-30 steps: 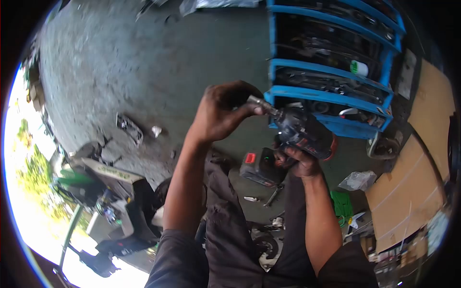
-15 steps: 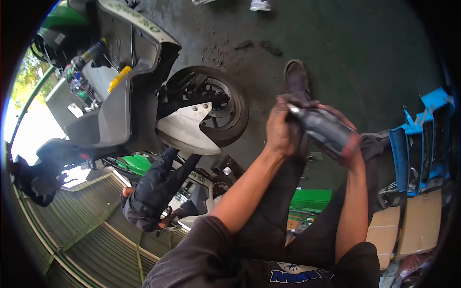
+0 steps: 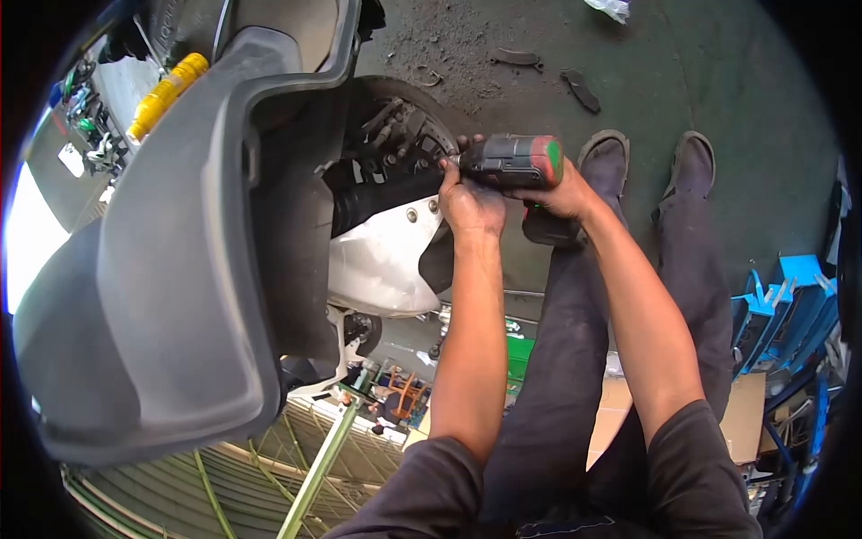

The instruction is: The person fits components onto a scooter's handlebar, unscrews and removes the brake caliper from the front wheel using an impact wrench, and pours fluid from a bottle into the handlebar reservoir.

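My right hand [image 3: 567,191] is wrapped around the handle of a black cordless impact wrench [image 3: 503,158] with a red and green rear end. Its battery base hangs below that hand. My left hand [image 3: 473,205] closes around the tool's front end, the fingers at the silver tip. That tip points left at the brake area of a scooter's front wheel [image 3: 409,97], beside the fork and the white front fender [image 3: 382,260]. Whether it sits on a bolt is hidden by my fingers.
The scooter's large grey body panel [image 3: 180,269] fills the left side. Two worn brake pads [image 3: 581,91] and scattered dirt lie on the dark floor. Blue racks [image 3: 781,301] and cardboard [image 3: 743,413] are at the right. A yellow shock absorber [image 3: 168,94] shows at upper left.
I have come closer to the scooter. The impact wrench has swung from in front of my legs to the wheel, its tip now facing left. The other person is out of view.
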### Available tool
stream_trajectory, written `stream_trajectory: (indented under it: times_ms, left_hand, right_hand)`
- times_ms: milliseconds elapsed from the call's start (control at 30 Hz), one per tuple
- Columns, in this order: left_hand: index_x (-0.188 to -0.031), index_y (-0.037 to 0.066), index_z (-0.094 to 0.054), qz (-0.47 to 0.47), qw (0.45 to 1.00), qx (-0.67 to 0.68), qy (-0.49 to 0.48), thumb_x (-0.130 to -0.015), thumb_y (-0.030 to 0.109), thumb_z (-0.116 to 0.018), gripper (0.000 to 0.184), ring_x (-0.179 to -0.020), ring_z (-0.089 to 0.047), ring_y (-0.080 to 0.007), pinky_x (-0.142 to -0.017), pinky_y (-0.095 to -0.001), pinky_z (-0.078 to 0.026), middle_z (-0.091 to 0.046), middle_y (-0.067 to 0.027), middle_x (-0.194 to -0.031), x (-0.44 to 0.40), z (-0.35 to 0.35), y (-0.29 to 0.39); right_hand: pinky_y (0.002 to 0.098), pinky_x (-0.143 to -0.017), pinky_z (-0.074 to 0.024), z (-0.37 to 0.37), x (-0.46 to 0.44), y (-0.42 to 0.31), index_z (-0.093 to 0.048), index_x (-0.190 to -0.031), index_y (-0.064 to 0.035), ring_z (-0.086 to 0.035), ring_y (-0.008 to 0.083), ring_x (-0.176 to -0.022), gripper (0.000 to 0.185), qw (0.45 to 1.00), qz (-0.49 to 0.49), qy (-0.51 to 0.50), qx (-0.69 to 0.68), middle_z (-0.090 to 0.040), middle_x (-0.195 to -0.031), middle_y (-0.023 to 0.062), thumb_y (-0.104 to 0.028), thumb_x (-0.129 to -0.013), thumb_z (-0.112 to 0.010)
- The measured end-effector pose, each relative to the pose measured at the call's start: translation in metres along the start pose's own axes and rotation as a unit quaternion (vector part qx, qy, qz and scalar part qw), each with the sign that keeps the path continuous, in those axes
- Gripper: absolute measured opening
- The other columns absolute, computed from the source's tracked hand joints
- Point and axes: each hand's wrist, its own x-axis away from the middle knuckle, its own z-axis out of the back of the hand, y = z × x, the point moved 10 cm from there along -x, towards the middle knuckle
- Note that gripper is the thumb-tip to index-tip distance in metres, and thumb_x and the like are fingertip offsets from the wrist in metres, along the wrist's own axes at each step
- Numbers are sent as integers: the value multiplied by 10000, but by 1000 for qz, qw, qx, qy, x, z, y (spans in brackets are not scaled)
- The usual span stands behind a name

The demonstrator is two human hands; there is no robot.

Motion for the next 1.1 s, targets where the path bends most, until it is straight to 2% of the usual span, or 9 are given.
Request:
stream_trajectory:
  times_ms: [267, 367, 433, 567, 633, 700, 867, 933, 1100]
  left_hand:
    - [-1211, 82, -490, -122, 992, -17, 26, -1034, 334, -416, 317, -1215, -525, -250, -1089, -480, -382, -579, -57, -1259, -13, 10, 10]
    - [-1327, 79, -438, -151, 987, -20, 59, -1036, 370, -421, 412, -1236, -507, -241, -1095, -453, -371, -548, -66, -1307, -17, 18, 11]
    - [-1327, 80, -436, -160, 985, -33, 47, -1041, 357, -407, 399, -1243, -504, -237, -1102, -453, -362, -543, -66, -1330, -16, 22, 14]
    - [-1311, 67, -454, -116, 990, 31, 68, -1047, 333, -373, 383, -1232, -513, -228, -1099, -435, -362, -573, -68, -1288, -18, 18, 10]
    - [-1297, 76, -466, -33, 996, 59, 49, -1048, 366, -349, 400, -1204, -534, -233, -1089, -425, -371, -588, -62, -1252, -16, 13, -5]
    - [-1246, 99, -491, -14, 998, 53, 34, -1049, 417, -311, 415, -1179, -551, -231, -1079, -446, -379, -597, -44, -1209, -19, 17, -16]
    - [-1055, 114, -557, -1, 995, 86, 41, -1042, 468, -296, 440, -1142, -563, -248, -1057, -511, -390, -612, -46, -1081, -23, -3, -52]
    - [-1022, 130, -539, -16, 997, 71, 24, -1044, 470, -294, 419, -1099, -578, -249, -1029, -520, -415, -604, -18, -1013, -30, -13, -60]
    - [-1053, 113, -528, -51, 997, 45, 26, -1040, 453, -360, 379, -991, -615, -244, -946, -467, -480, -606, -55, -970, -40, 2, -70]
  right_hand:
    - [307, -633, -535, -16, -31, 40, -654, -1047, -37, -632, 112, -685, 432, 991, -13, -59, -123, -691, -839, 22, -99, -679, -871]
    - [320, -710, -545, -10, -49, 24, -662, -1047, -36, -649, 132, -766, 427, 994, 71, -41, -77, -702, -890, 33, -104, -679, -868]
    - [336, -829, -534, -20, -51, 36, -656, -1089, -40, -649, 158, -893, 472, 991, -23, -120, -52, -707, -983, 54, -110, -674, -869]
    - [318, -939, -491, -14, -44, -47, -634, -1209, -68, -639, 172, -974, 550, 968, 208, -121, 68, -694, -1128, 86, -62, -691, -818]
    - [327, -957, -485, -13, -52, -50, -603, -1293, -105, -649, 202, -1000, 644, 973, 172, -149, 48, -685, -1166, 98, -62, -678, -789]
    - [357, -951, -497, 2, -41, -63, -582, -1339, -148, -655, 258, -1032, 688, 933, 270, -139, 193, -673, -1207, 97, -102, -677, -766]
    - [400, -1097, -376, 49, -37, -59, -650, -1247, -88, -539, 322, -1245, 555, 915, 172, -70, 359, -598, -1346, 83, -228, -715, -722]
    - [439, -1093, -379, 64, -36, -49, -541, -1379, -173, -508, 339, -1258, 735, 919, 222, -29, 325, -599, -1314, 116, -130, -676, -751]
    - [435, -1108, -372, 81, -28, -25, -472, -1427, -151, -472, 349, -1296, 777, 928, 180, 22, 326, -525, -1390, 160, -95, -702, -744]
